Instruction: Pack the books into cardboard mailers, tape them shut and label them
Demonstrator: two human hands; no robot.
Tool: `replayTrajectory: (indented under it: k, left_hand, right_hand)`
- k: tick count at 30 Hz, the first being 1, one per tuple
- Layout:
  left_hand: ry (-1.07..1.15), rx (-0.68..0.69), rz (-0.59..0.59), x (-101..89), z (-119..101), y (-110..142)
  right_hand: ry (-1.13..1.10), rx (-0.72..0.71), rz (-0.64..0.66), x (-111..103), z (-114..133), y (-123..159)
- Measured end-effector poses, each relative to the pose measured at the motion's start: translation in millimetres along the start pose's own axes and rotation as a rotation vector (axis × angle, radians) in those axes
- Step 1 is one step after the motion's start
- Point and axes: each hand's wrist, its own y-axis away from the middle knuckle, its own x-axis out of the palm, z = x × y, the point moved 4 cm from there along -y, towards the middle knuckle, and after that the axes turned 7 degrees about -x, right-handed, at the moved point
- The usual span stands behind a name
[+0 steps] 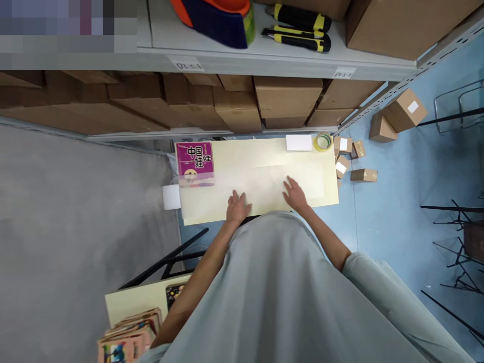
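Both hands rest at the near side of a pale cream table (234,151). A thin see-through sheet (266,184), apparently plastic film, lies flat on the tabletop and covers the lower part of a purple book (194,156) with Chinese characters at the table's left end. My left hand (237,206) lies near the front edge, its fingers apart and holding nothing. To its right, my right hand (295,195) touches or hovers just over the film with spread fingers; which of the two I cannot tell. A white box (298,143) and a roll of tape (322,142) sit along the back edge.
Behind the table stands a shelf (242,63) filled with cardboard boxes (289,98); cutter knives (300,40) lie on its upper level. Small cartons (363,175) are on the blue floor to the right. A stack of books (128,340) stands at lower left.
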Motion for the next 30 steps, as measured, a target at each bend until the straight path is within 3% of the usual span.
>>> replayTrajectory:
  k: [2,4,8,10,14,16,19,23,27,30]
  left_hand:
    - [0.032,0.03,0.004,0.2,-1,2]
    - [0.041,0.061,0.021,-3.0,1,4]
    - [0.073,0.159,0.052,-22.9,16,6]
    - [0.083,0.139,-0.021,-40.1,36,3]
    - [0.076,-0.079,-0.207,-72.3,94,-3]
    - [0.085,-0.143,-0.189,-79.9,121,-6]
    - [0.083,-0.087,-0.115,-88.0,146,-10]
    - [0.165,-0.002,-0.121,-113.5,166,-27]
    - [0.276,-0.027,-0.26,-157.6,179,-69]
    - [0.285,-0.014,-0.316,-184.9,176,-106]
  right_hand:
    - [0.083,-0.08,0.166,18,31,-8]
    - [0.122,-0.097,0.249,29,50,-12]
    - [0.163,-0.041,0.298,34,54,-10]
    - [0.212,-0.018,0.323,35,49,-5]
    - [0.281,0.008,0.343,36,46,5]
    - [0.267,0.045,0.312,36,52,6]
    - [0.188,0.147,0.183,35,69,-4]
    - [0.126,0.164,0.056,40,115,-43]
    - [0.053,0.003,0.065,63,186,-107]
    - [0.014,-0.11,0.102,86,241,-154]
